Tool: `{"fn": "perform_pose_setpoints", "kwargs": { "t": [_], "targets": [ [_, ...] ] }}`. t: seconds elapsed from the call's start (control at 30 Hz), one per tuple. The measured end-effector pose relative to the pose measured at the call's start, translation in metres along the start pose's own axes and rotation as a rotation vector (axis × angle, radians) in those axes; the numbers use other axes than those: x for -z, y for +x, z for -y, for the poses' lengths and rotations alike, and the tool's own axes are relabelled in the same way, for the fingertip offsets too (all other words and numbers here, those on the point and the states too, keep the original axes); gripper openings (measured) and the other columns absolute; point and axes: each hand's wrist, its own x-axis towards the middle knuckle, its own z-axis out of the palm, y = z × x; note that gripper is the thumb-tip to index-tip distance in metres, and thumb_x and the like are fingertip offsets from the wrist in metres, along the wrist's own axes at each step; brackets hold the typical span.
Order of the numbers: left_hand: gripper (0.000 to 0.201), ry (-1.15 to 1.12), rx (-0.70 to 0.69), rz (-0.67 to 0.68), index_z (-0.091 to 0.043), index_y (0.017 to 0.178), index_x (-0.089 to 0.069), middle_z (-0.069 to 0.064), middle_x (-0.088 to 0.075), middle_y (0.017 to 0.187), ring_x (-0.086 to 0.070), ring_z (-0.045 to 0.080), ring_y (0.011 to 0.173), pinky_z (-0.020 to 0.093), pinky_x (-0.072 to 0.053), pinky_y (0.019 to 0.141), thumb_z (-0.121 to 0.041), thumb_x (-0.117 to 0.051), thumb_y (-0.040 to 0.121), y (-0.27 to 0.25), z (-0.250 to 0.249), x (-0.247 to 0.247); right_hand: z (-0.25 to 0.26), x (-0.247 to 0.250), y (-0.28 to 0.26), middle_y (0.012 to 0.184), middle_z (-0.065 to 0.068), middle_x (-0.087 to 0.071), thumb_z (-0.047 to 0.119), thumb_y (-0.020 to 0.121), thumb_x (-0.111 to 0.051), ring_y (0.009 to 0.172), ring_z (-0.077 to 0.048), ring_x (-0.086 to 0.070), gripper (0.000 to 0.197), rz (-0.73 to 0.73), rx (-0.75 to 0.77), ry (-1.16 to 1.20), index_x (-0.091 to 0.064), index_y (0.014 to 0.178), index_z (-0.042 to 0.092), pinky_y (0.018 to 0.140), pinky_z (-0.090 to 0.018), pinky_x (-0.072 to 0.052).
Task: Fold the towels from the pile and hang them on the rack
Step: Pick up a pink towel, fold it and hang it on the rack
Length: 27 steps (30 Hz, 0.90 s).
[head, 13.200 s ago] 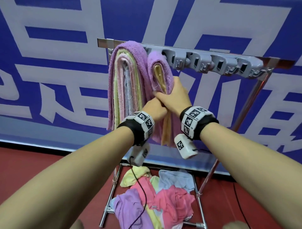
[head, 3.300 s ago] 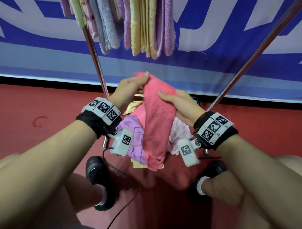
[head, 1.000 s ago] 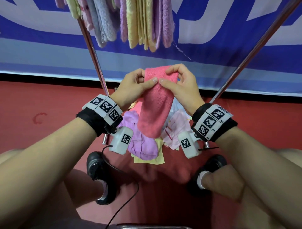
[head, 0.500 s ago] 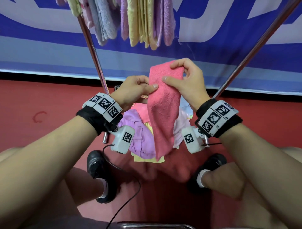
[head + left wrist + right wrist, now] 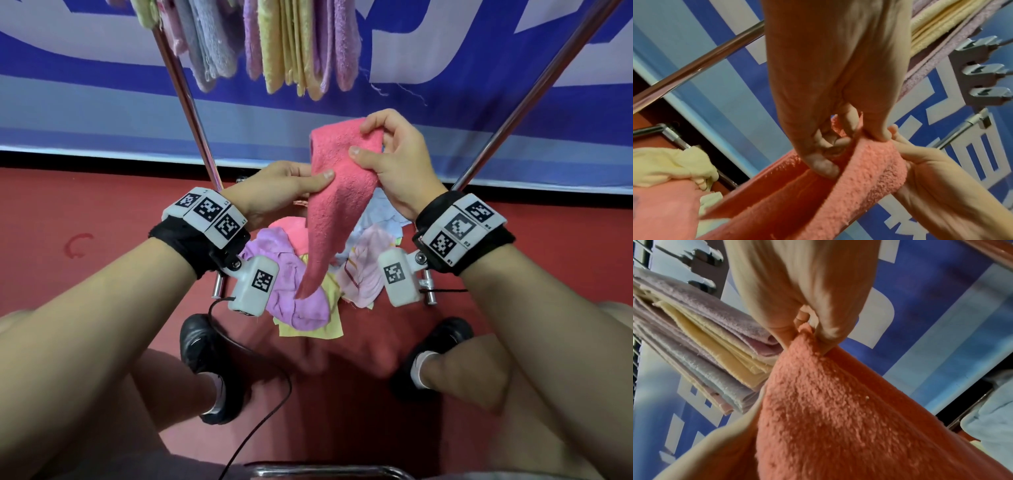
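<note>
The pink towel (image 5: 337, 192) is nubbly matt terry cloth, the rack's poles (image 5: 186, 92) are polished shiny metal, and the red floor (image 5: 85, 205) looks smooth.

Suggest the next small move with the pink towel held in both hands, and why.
Probably draw the hands apart to square it up. The right hand pinches the top edge of the pink towel, the left hand pinches its side lower down, and it hangs as a tapered, uneven strip over the pile, not yet ready for the rack.

Both arms forward; left grip (image 5: 287, 186) pinching, right grip (image 5: 394, 161) pinching higher
</note>
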Motion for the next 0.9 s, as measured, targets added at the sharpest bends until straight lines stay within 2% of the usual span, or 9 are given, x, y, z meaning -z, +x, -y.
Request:
{"fn": "perform_pose_setpoints", "kwargs": {
  "t": [0.13,0.23,0.33,0.4,0.47,0.6,0.67,0.8,0.9],
  "targets": [
    [0.018,0.180,-0.190,-0.154,-0.006,0.105,-0.073,0.012,-0.074,0.099,-0.066,0.014,0.088,0.033,-0.056,0.088,-0.020,-0.065,0.096,-0.001,-0.001,-0.002,0.003,0.003,0.004,0.105,-0.011,-0.067,-0.009,0.091,-0.061,0.090,-0.018,-0.065,0.035,-0.009,-0.158,0.102,-0.059,0.115,0.017,0.076,-0.037,-0.055],
    [0.013,0.189,-0.325,-0.291,-0.004,0.101,-0.074,0.015,-0.076,0.094,-0.068,0.015,0.085,0.038,-0.058,0.083,-0.014,-0.070,0.093,0.003,0.002,-0.003,0.005,-0.003,0.001,0.109,-0.011,-0.067,0.019,0.095,-0.071,0.090,-0.016,-0.069,0.040,-0.077,-0.340,0.262,-0.052,0.129,0.012,0.078,-0.033,-0.057],
    [0.014,0.103,-0.379,-0.377,-0.002,0.100,-0.075,0.010,-0.076,0.088,-0.068,0.013,0.078,0.034,-0.058,0.072,-0.013,-0.072,0.091,0.002,0.004,-0.002,-0.006,-0.016,-0.015,0.114,-0.009,-0.073,0.034,0.090,-0.077,0.101,-0.020,-0.072,0.050,0.160,-0.481,0.216,-0.062,0.129,0.005,0.091,-0.036,-0.058],
    [0.020,0.072,-0.359,-0.400,0.000,0.104,-0.074,0.011,-0.076,0.093,-0.069,0.012,0.079,0.030,-0.058,0.072,-0.015,-0.071,0.092,0.004,0.003,0.000,-0.017,-0.021,-0.021,0.123,-0.012,-0.073,0.018,0.089,-0.079,0.112,-0.025,-0.071,0.050,0.182,-0.497,0.155,-0.061,0.134,0.006,0.102,-0.044,-0.055],
    [0.021,0.089,-0.287,-0.365,-0.002,0.107,-0.074,0.010,-0.075,0.096,-0.066,0.009,0.079,0.025,-0.054,0.071,-0.019,-0.070,0.093,0.004,0.001,0.003,-0.018,-0.020,-0.018,0.124,-0.017,-0.070,0.007,0.085,-0.081,0.113,-0.028,-0.071,0.061,0.032,-0.436,0.089,-0.055,0.140,0.007,0.100,-0.050,-0.056],
    [0.027,0.006,-0.164,-0.202,-0.003,0.116,-0.070,0.021,-0.066,0.106,-0.062,0.023,0.091,0.039,-0.053,0.086,-0.005,-0.070,0.090,0.002,0.001,0.006,-0.012,-0.011,-0.008,0.124,-0.027,-0.065,-0.003,0.096,-0.065,0.113,-0.034,-0.068,0.057,-0.071,-0.332,0.101,-0.043,0.148,0.008,0.101,-0.049,-0.055],
    [0.030,-0.059,-0.167,-0.199,-0.001,0.118,-0.068,0.021,-0.062,0.105,-0.063,0.026,0.089,0.040,-0.054,0.085,-0.001,-0.070,0.088,0.003,0.002,0.005,-0.010,-0.013,-0.007,0.127,-0.026,-0.063,-0.005,0.099,-0.058,0.114,-0.034,-0.068,0.051,-0.068,-0.324,0.134,-0.045,0.146,0.009,0.100,-0.047,-0.056],
    [0.030,-0.060,-0.158,-0.285,0.003,0.112,-0.070,0.015,-0.065,0.094,-0.065,0.023,0.080,0.036,-0.057,0.076,-0.002,-0.076,0.084,0.003,0.001,0.000,-0.015,-0.022,-0.010,0.126,-0.016,-0.064,0.007,0.099,-0.064,0.110,-0.025,-0.069,0.046,-0.069,-0.382,0.250,-0.049,0.142,0.004,0.097,-0.038,-0.058],
    [0.029,0.157,-0.077,-0.373,-0.003,0.092,-0.071,0.001,-0.058,0.069,-0.053,0.008,0.053,0.022,-0.048,0.047,-0.032,-0.075,0.089,0.002,-0.005,0.004,-0.014,-0.021,-0.009,0.125,-0.016,-0.066,0.000,0.093,-0.066,0.110,-0.024,-0.069,0.043,-0.119,-0.361,0.200,-0.057,0.134,0.010,0.099,-0.039,-0.057]
  ]
}}
